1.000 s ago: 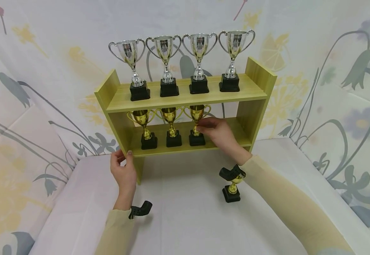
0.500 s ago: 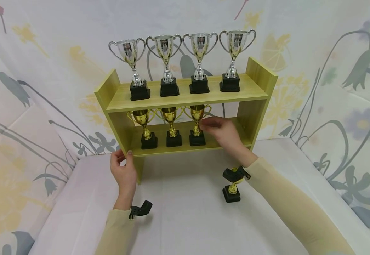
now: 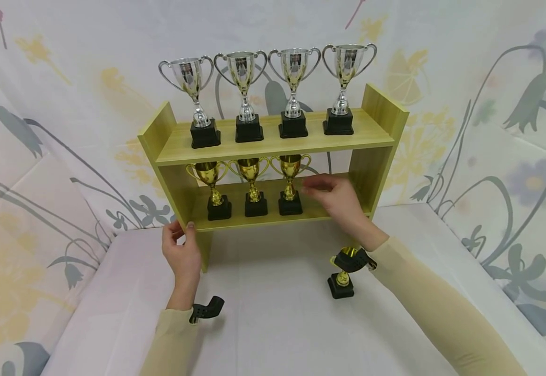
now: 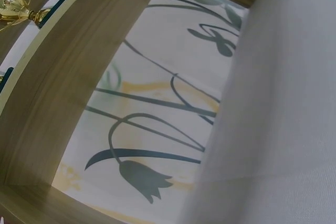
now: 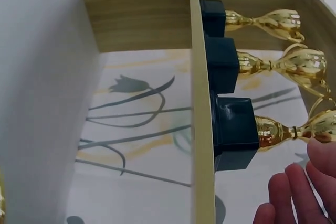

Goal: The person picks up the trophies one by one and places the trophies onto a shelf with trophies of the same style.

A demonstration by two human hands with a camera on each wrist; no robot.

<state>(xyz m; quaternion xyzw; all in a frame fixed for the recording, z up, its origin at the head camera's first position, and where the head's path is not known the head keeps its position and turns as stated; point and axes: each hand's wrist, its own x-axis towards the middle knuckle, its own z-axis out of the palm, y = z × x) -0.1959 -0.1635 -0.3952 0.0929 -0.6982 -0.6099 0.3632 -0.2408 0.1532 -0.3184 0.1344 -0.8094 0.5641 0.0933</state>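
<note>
My left hand (image 3: 182, 253) grips the lower left side of a wooden two-tier shelf (image 3: 273, 149), with its thumb at the front edge. To the right of three gold trophy cups on the lower tier, my right hand (image 3: 340, 203) is apart from them with nothing in it. Its fingers (image 5: 302, 190) are relaxed and slightly bent in the right wrist view. Nearest to it is the rightmost gold trophy (image 3: 290, 183), upright on a black base; left of that stand the middle gold trophy (image 3: 253, 185) and the left gold trophy (image 3: 216, 190).
Several silver trophies stand in a row on the top tier, among them the rightmost silver trophy (image 3: 343, 89). Another gold trophy (image 3: 342, 282) stands on the white tabletop (image 3: 273, 313), partly hidden by the right wrist camera. A floral cloth (image 3: 89, 104) hangs behind the shelf.
My right hand has let go of the rightmost gold trophy and drawn back to the right. That trophy stays in place. My left hand has not moved from the shelf.
</note>
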